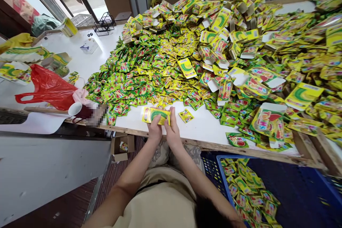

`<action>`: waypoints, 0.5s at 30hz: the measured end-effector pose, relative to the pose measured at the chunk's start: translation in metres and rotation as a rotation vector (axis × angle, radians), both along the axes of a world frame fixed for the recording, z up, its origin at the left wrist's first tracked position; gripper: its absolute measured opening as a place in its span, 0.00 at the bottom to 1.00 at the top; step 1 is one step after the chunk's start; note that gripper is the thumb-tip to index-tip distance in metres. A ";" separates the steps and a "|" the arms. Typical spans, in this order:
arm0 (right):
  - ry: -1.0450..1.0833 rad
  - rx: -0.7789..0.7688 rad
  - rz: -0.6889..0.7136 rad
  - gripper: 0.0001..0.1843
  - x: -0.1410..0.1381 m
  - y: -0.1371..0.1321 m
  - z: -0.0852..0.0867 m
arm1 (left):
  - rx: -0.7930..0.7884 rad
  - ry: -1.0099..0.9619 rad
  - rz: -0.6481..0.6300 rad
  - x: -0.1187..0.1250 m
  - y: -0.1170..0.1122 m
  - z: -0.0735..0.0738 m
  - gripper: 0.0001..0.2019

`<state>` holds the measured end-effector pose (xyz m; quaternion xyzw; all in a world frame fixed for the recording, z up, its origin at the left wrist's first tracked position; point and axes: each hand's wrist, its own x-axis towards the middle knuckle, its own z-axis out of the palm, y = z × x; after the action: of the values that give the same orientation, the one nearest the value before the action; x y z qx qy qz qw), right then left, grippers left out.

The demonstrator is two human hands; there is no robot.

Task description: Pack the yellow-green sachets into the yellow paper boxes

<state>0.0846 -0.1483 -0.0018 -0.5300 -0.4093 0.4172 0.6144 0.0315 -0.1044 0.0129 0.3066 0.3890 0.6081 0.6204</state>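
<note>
Above the front edge of the white table, a yellow and green candy box (148,115) lies on its side between my hands. My left hand (155,128) is closed on it from below, its thumb across the printed face. At the right end of the box, my right hand (172,124) presses with its fingers against the end panel. Just right of my hands a single yellow packet (186,115) rests on the tabletop. Behind them spreads a large heap of green and yellow packets (139,82), with another yellow box (187,68) lying on it.
Many cartons (221,19) pile up at the back and right. On the left are a red plastic bag (50,87), a mug (80,110) and a black wire rack (104,24). Below the table edge stand a blue crate (223,171) holding packets and a small cardboard box (120,156).
</note>
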 end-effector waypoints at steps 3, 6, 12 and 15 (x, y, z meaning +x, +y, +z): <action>-0.335 0.064 0.090 0.44 0.000 -0.005 0.000 | -0.048 -0.053 -0.040 -0.002 -0.003 -0.001 0.19; -0.512 0.146 0.090 0.37 0.002 -0.007 -0.002 | -0.090 -0.124 -0.002 -0.001 -0.004 -0.001 0.20; -0.571 0.292 0.017 0.25 0.013 -0.008 -0.004 | -0.130 -0.349 -0.010 0.005 0.000 0.003 0.22; -0.526 0.284 0.095 0.21 0.019 -0.009 -0.004 | -0.141 -0.351 -0.010 0.005 0.001 0.001 0.21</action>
<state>0.1035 -0.1572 -0.0060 -0.5091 -0.6330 0.2325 0.5349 0.0360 -0.1032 0.0134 0.1534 0.3148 0.6204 0.7018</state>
